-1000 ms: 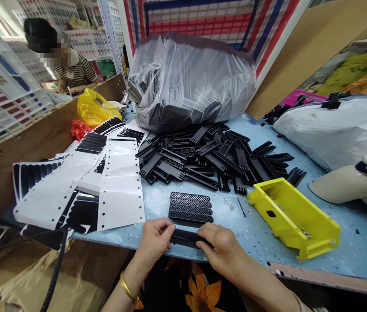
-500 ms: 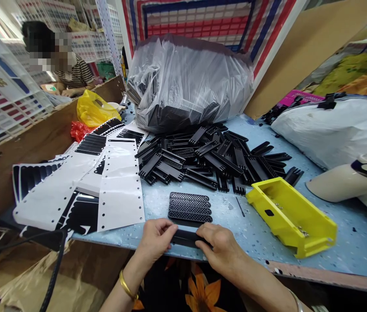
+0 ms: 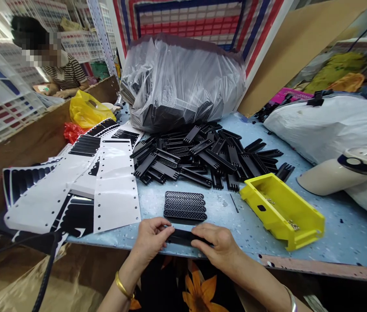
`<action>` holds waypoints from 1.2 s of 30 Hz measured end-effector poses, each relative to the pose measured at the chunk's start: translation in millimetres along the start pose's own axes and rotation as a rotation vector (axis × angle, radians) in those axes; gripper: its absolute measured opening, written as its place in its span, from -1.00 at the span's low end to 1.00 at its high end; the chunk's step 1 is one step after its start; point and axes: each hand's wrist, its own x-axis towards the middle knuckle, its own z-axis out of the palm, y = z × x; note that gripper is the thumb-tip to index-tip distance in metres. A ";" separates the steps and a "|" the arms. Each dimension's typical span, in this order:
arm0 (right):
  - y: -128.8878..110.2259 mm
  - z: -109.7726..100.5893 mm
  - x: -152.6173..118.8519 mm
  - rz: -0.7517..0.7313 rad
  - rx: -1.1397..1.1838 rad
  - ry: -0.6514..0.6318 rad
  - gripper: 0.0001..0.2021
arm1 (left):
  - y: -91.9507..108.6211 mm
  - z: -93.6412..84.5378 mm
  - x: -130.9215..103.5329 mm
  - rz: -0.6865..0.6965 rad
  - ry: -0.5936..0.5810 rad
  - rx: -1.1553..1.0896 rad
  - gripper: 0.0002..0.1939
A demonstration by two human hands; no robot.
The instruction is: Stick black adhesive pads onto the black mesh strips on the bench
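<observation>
A flat black plastic strip (image 3: 181, 236) spans the gap between my hands at the table's near edge. My left hand (image 3: 151, 239) pinches its left end between thumb and fingers. At the right end, my right hand (image 3: 218, 245) grips it the same way, its fingers covering that end. Just beyond lie several black lattice-patterned strips (image 3: 185, 205), side by side in a neat block. Further back is a loose pile of black slotted plastic pieces (image 3: 199, 151). White sheets with black rounded stickers (image 3: 116, 186) lie left of the block.
A yellow bin (image 3: 282, 212) with small metal parts stands at the right. Behind the pile sits a full grey plastic bag (image 3: 186, 78). A white cylindrical device (image 3: 329, 173) and a white sack (image 3: 339, 125) occupy the far right. Another person (image 3: 60, 69) sits beyond the wooden side board.
The whole scene has shifted slightly left as the head view turned. Both hands keep hold of the black strip, with barely any change in grip.
</observation>
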 end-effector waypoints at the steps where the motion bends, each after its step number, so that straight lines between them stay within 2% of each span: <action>1: 1.0 0.2 -0.5 0.003 0.005 0.005 -0.83 | 0.5 0.1 0.0 -0.001 0.000 -0.003 -0.72; 7: 5.0 2.6 -3.5 -0.010 0.006 0.032 -0.82 | -0.7 -0.1 0.5 -0.018 0.013 0.012 -0.72; 12: 4.9 4.4 -4.1 -0.052 -0.016 0.041 -0.80 | -3.7 -1.6 -1.5 0.032 -0.004 0.041 -0.73; 19: 4.8 1.2 -0.4 0.035 0.073 0.008 -0.84 | -4.2 -2.6 -4.3 0.079 -0.002 0.102 -0.74; 29: 7.3 6.2 -7.2 -0.066 0.019 0.059 -0.77 | -3.5 -2.2 -2.8 0.041 0.001 0.075 -0.68; 36: 10.2 5.2 -6.9 0.004 0.054 0.051 -0.79 | -4.5 -1.8 -2.0 0.057 -0.004 0.064 -0.67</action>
